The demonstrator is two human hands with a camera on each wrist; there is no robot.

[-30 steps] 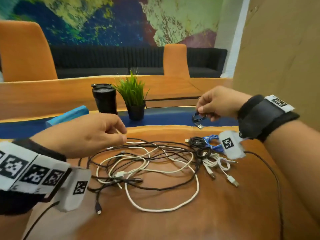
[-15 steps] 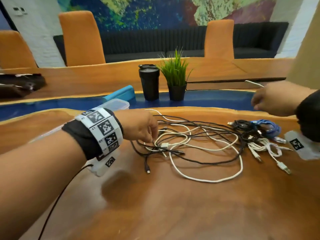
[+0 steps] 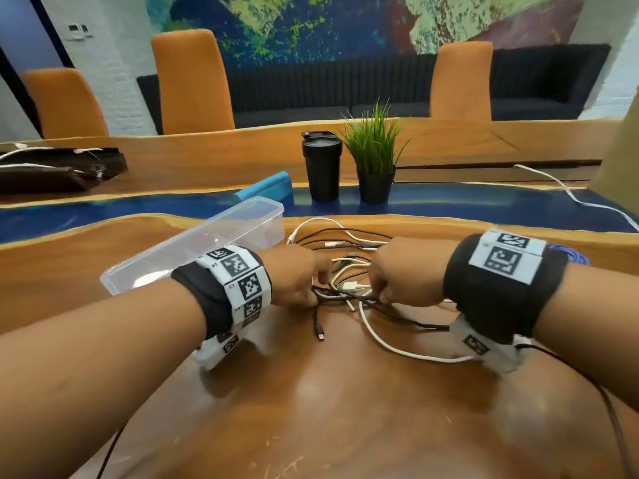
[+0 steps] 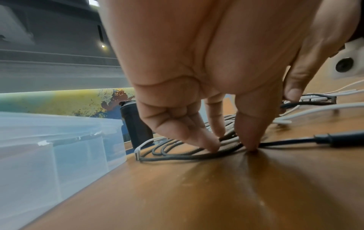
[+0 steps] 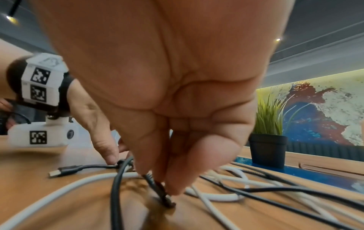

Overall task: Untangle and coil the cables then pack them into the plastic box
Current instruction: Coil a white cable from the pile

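Observation:
A tangle of black and white cables (image 3: 345, 271) lies on the wooden table between my hands. My left hand (image 3: 313, 297) is down on its left side, and in the left wrist view the left hand (image 4: 230, 146) pinches a black braided cable (image 4: 177, 157) between thumb and forefinger against the table. My right hand (image 3: 380, 295) is on the tangle's right side; seen from the right wrist, the right hand (image 5: 157, 183) pinches a black cable's plug (image 5: 165, 197). The clear plastic box (image 3: 193, 243) stands open just left of the left hand.
A black tumbler (image 3: 321, 167) and a potted plant (image 3: 375, 157) stand behind the cables. A blue lid (image 3: 266, 188) lies behind the box. A blue cable bundle (image 3: 574, 257) peeks out behind my right wrist. Dark bags (image 3: 52, 171) sit far left.
My right hand has come from the far right down onto the tangle and taken a black plug. The left hand stays at the tangle's left side. The view has tilted down.

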